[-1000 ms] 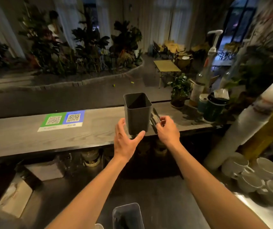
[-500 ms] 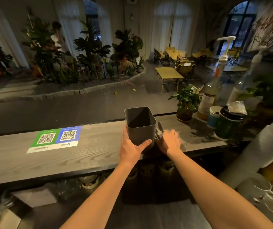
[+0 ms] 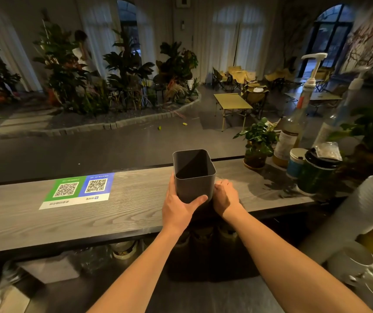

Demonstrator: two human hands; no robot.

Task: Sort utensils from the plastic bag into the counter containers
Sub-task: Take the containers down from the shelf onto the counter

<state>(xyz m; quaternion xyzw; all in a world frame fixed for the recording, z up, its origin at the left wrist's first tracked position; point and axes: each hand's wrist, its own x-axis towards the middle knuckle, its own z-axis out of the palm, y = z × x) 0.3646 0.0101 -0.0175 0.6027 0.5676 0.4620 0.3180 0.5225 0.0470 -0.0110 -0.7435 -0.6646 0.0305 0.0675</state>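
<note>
Two hands meet at the centre of the frame around one dark grey container (image 3: 193,177), which stands upright on the wooden counter (image 3: 124,213), close to its near edge. The left hand (image 3: 178,206) grips the container low down, thumb wrapped across the front face and fingers round the left wall. The right hand (image 3: 225,197) sits knuckles-up on the counter, just beside the container's right wall. Its fingers are curled, but whether they hold anything I cannot tell. The container's mouth is open and looks dark and bare inside. No bag of utensils can be picked out anywhere in view.

The main risk, as I judge it, is the edge. The container's base is hidden behind the left hand, so how squarely it sits is unclear. If that grip lets go while part of the base overhangs, the tall, light box could tip toward the dark shelf below.

A second risk lies to the right of the frame — a potted plant (image 3: 257,141), a pump bottle (image 3: 294,123) and a lidded dark cup (image 3: 316,175) crowd that end. A hasty sweep of the right arm could knock one over.

Long utensils dropped against one wall could also topple the container if it is unsteadied.
</note>
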